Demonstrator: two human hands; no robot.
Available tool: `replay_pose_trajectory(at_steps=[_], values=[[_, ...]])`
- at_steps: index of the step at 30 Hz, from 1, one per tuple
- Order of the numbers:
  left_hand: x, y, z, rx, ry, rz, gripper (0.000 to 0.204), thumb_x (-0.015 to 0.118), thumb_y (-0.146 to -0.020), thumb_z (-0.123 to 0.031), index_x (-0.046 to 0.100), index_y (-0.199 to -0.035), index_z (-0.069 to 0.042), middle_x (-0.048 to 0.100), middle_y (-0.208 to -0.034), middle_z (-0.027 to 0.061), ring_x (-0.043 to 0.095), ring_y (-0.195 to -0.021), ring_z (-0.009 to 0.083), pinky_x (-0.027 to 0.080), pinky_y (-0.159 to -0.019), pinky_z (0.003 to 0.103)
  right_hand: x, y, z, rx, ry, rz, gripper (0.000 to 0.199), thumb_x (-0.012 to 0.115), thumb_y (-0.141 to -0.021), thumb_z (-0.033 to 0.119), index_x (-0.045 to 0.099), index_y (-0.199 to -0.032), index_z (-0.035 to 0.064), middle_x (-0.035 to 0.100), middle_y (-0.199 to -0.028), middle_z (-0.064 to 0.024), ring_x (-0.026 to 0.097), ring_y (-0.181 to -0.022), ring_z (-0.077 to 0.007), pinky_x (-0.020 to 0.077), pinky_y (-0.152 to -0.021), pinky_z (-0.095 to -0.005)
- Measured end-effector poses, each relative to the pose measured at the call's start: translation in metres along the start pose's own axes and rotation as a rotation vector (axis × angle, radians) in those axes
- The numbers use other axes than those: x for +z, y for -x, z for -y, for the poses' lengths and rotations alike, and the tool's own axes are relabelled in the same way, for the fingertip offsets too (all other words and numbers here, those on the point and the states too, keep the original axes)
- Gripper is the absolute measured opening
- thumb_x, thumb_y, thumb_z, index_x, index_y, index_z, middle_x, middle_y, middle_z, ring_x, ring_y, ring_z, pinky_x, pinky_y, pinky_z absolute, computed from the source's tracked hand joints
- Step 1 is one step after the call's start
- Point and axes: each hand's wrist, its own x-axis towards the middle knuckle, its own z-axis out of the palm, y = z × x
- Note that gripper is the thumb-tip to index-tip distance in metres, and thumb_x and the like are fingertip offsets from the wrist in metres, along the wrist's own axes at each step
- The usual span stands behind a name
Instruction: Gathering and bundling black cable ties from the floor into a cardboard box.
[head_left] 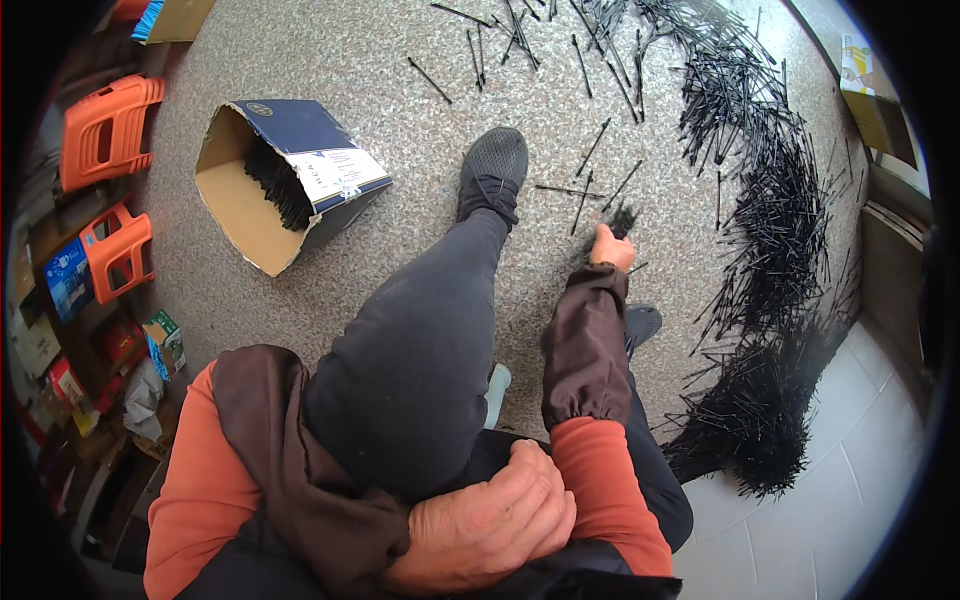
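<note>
1. Black sticks [621, 218] are sitting in a small bunch in the right hand [611, 247], out in front of the person and low to the floor. The fingers are curling closed around the bunch, and the stick tips are poking up and away past the hand.

2. More loose sticks [585, 190] are lying on the floor just beyond that hand, near the black shoe [492, 170]. Most of them are pointing away from the person, leaning a bit to the right.

3. The big pile of black sticks [770, 260] is curving down the right side of the floor, so the right hand is much nearer to it than the left hand is.

4. The left hand [490, 525] is resting close to the body, on the lap beside the raised knee. It is loosely closed and I am not seeing anything in it.

5. The blue cardboard box [285, 180] is lying on its side to the left, well apart from both hands, with its open end facing the person's left. Some black sticks are lying inside it.

6. The floor [330, 60] is speckled grey stone, and pale tiles [850, 470] are starting at the lower right.

7. Orange plastic stools [105, 130] and small boxes are standing along the left edge.
</note>
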Motion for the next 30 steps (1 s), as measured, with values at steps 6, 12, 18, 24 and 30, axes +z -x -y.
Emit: replay_pose_trajectory(at_steps=[6, 12, 18, 24, 30], values=[[-0.003, 0.001, 0.000, -0.001, 0.007, 0.014, 0.034, 0.045, -0.077, -0.020, 0.049, -0.103, 0.001, 0.054, -0.090, 0.0141, 0.056, -0.084, 0.0270, 0.044, -0.079, 0.034, -0.019, -0.013, 0.013, -0.317, -0.066, -0.043, 0.037, 0.058, -0.064, 0.028, 0.060, -0.091, 0.0035, 0.061, -0.080, -0.0209, 0.057, -0.074, -0.0395, 0.0430, -0.068, -0.0436], [-0.001, -0.001, 0.000, 0.002, 0.015, 0.004, 0.032, 0.045, -0.078, -0.019, 0.049, -0.103, 0.001, 0.054, -0.090, 0.0137, 0.056, -0.083, 0.0265, 0.044, -0.078, 0.034, -0.044, -0.045, 0.045, -0.854, 0.527, 0.117, 0.034, 0.061, -0.065, 0.011, 0.056, -0.099, 0.0159, 0.055, -0.088, -0.0112, 0.052, -0.087, -0.0311, 0.0439, -0.073, -0.0401], [-0.001, 0.003, 0.002, -0.018, 0.020, -0.014, 0.031, 0.045, -0.079, -0.018, 0.050, -0.103, 0.001, 0.054, -0.089, 0.0138, 0.056, -0.083, 0.0263, 0.044, -0.078, 0.033, -0.039, -0.051, 0.022, -0.732, 0.432, 0.084, 0.023, 0.059, -0.068, 0.019, 0.056, -0.086, 0.0053, 0.058, -0.083, -0.0163, 0.054, -0.081, -0.0367, 0.0432, -0.069, -0.0430], [-0.004, 0.002, 0.002, 0.016, 0.001, 0.016, 0.033, 0.044, -0.078, -0.019, 0.049, -0.104, 0.001, 0.054, -0.089, 0.0140, 0.056, -0.083, 0.0270, 0.044, -0.079, 0.034, -0.010, 0.003, 0.029, -0.294, -0.069, 0.041, 0.038, 0.060, -0.070, 0.036, 0.061, -0.086, 0.0007, 0.061, -0.077, -0.0205, 0.058, -0.074, -0.0360, 0.0432, -0.067, -0.0416], [0.000, 0.000, -0.001, -0.005, 0.029, 0.011, 0.034, 0.044, -0.077, -0.019, 0.049, -0.104, 0.001, 0.054, -0.091, 0.0146, 0.055, -0.085, 0.0270, 0.044, -0.080, 0.036, 0.012, 0.034, 0.063, -0.199, 0.122, 0.011, 0.048, 0.063, -0.068, 0.042, 0.061, -0.084, -0.0028, 0.060, -0.085, -0.0255, 0.056, -0.083, -0.0419, 0.0436, -0.073, -0.0450]])
